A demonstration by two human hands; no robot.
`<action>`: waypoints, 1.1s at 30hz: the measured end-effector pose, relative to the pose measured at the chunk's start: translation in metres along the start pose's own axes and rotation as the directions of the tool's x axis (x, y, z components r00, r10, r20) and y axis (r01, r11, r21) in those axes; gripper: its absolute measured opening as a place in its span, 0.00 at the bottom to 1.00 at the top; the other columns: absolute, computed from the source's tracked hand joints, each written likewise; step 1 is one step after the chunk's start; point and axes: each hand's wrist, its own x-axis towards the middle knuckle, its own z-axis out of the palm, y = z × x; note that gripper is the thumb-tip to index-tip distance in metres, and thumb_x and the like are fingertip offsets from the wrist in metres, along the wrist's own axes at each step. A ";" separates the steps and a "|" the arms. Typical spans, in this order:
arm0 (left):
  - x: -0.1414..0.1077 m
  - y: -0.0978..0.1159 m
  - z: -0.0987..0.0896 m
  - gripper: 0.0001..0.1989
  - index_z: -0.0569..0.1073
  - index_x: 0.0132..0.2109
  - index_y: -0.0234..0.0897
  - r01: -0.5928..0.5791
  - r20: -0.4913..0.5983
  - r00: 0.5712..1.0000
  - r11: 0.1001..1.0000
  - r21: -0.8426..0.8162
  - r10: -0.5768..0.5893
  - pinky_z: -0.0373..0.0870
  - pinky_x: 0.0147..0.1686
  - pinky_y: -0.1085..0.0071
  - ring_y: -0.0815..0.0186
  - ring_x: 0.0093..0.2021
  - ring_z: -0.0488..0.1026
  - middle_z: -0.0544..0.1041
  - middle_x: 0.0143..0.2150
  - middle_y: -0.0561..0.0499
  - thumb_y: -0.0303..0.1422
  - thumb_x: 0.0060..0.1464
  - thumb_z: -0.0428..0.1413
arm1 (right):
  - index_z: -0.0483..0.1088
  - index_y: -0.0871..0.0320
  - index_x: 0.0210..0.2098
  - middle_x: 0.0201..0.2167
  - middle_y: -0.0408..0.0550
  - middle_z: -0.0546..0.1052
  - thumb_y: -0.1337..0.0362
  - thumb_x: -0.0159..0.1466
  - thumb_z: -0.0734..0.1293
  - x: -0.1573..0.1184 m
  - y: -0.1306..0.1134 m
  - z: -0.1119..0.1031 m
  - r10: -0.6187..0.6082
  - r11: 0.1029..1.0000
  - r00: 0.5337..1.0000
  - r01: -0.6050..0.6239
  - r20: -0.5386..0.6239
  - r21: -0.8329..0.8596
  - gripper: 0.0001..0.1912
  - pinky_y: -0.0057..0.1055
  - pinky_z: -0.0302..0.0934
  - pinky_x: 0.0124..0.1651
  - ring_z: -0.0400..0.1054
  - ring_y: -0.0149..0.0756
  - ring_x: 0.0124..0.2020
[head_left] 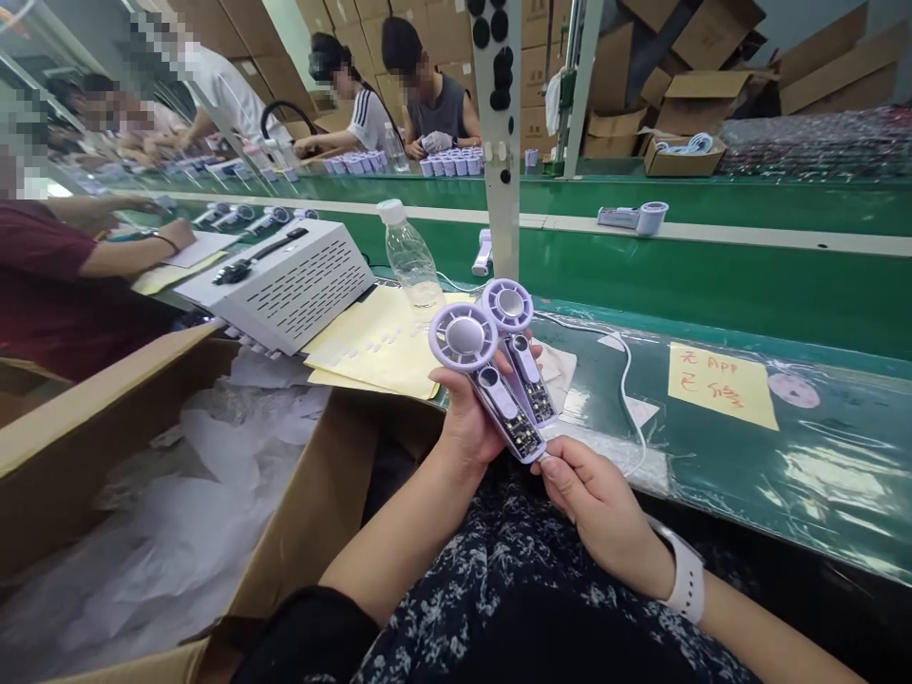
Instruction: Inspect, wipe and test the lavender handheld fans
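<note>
My left hand (466,418) is closed around two lilac handheld fans, held side by side above my lap. The nearer fan (465,337) has a round ribbed head with a silver centre, and its handle lies uncovered, showing a circuit board. Just behind it, the second fan (509,302) looks alike, also with its board exposed. My right hand (588,494) pinches at the bottom end of the nearer fan's handle, on what appears to be the end of the white cable (627,370). The fingers mostly hide that end. The cable loops across the green table and passes behind my right hand.
A clear bottle (413,256) and yellow sheets (370,347) lie beyond my left hand, beside a grey vented box (285,285). An open carton (299,532) of white wrapping stands at left. A metal post (503,142) rises ahead. Another fan (634,218) rests on the line; people work across.
</note>
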 end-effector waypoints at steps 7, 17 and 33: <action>-0.004 -0.006 0.000 0.36 0.75 0.27 0.38 -0.116 -0.046 0.992 0.989 0.092 0.120 0.74 0.52 0.55 0.48 0.51 0.78 0.81 0.46 0.45 0.70 0.35 0.59 | 0.65 0.55 0.35 0.20 0.38 0.66 0.49 0.74 0.58 0.004 0.004 0.007 -0.022 0.997 0.998 0.017 0.062 0.069 0.19 0.29 0.55 0.29 0.59 0.31 0.22; -0.009 0.002 0.001 0.36 0.71 0.29 0.40 0.000 -0.055 0.998 0.998 -0.058 -0.003 0.76 0.49 0.54 0.48 0.52 0.77 0.80 0.50 0.47 0.72 0.37 0.57 | 0.66 0.55 0.35 0.35 0.46 0.70 0.58 0.76 0.55 0.005 -0.011 0.004 -0.337 0.907 0.937 0.350 0.094 -0.232 0.16 0.32 0.58 0.39 0.64 0.36 0.35; -0.012 0.009 -0.006 0.37 0.72 0.25 0.39 -0.122 0.039 0.992 0.990 0.078 0.119 0.78 0.39 0.56 0.51 0.41 0.78 0.80 0.42 0.44 0.72 0.32 0.58 | 0.65 0.56 0.35 0.16 0.33 0.60 0.48 0.75 0.57 0.008 -0.003 0.002 -0.082 0.997 0.994 0.082 -0.067 -0.001 0.20 0.29 0.49 0.26 0.52 0.29 0.18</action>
